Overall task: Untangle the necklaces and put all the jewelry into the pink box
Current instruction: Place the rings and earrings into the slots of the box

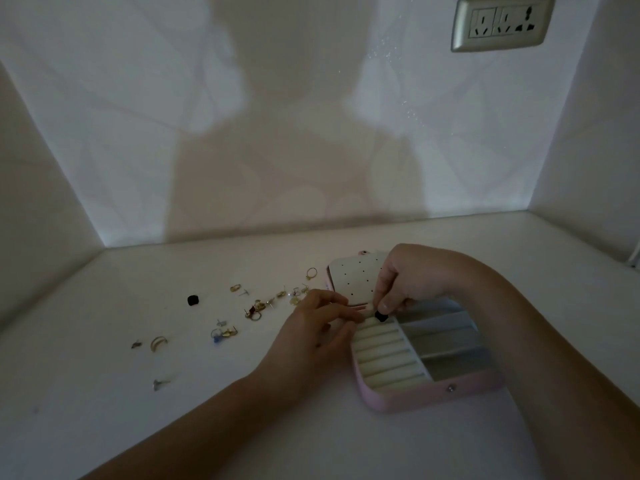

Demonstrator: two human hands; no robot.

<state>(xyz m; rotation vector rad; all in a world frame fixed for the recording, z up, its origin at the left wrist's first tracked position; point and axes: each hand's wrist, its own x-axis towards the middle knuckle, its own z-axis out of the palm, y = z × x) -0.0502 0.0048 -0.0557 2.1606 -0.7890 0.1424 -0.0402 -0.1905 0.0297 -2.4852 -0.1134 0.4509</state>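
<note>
Forearms reach in from the near edge, both angled toward the pink box (415,398), which lies open on the white table (121,420) right of centre. The right hand (412,282) arches over the box from behind, wrist raised, thumb and forefinger curled to pinch a small black stud (381,317) at the far end of the cream ring rolls (384,355). The left hand (311,337) lies low and loose, its nearly straight fingers touching the box's left edge below the hole-dotted lid panel (353,282). Loose rings and earrings (256,308) lie scattered on the table to the left, with a second black stud (193,300) farther left.
</note>
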